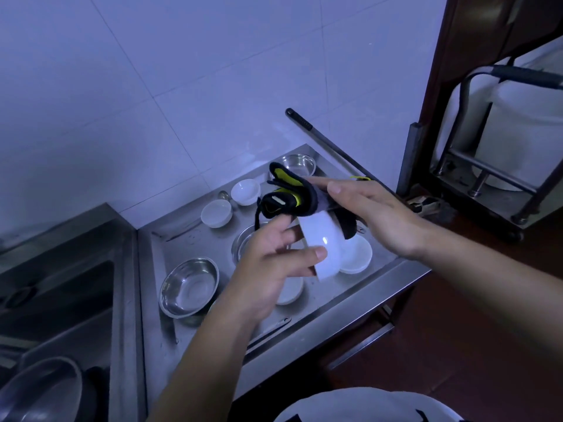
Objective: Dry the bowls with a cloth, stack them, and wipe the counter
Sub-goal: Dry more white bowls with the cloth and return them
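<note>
My left hand point(274, 263) grips a white bowl point(323, 242) tilted on its edge above the steel counter point(350, 300), thumb on its outer wall. A black and yellow cloth point(289, 193) is draped over the bowl's upper rim and hangs down its far side. My right hand point(374, 214) lies flat with straight fingers pressing the cloth against the bowl. Below the held bowl sit two more white bowls point(356, 254), point(289, 289). Two small white bowls point(246, 191), point(217, 213) stand further back.
A steel bowl point(190, 287) sits at the front left, another steel bowl point(298, 166) in the back corner, and a third point(243, 242) is partly hidden by my left hand. A sink point(61, 300) lies left. A dark rod point(329, 144) leans on the tiled wall. A metal cart point(487, 166) stands right.
</note>
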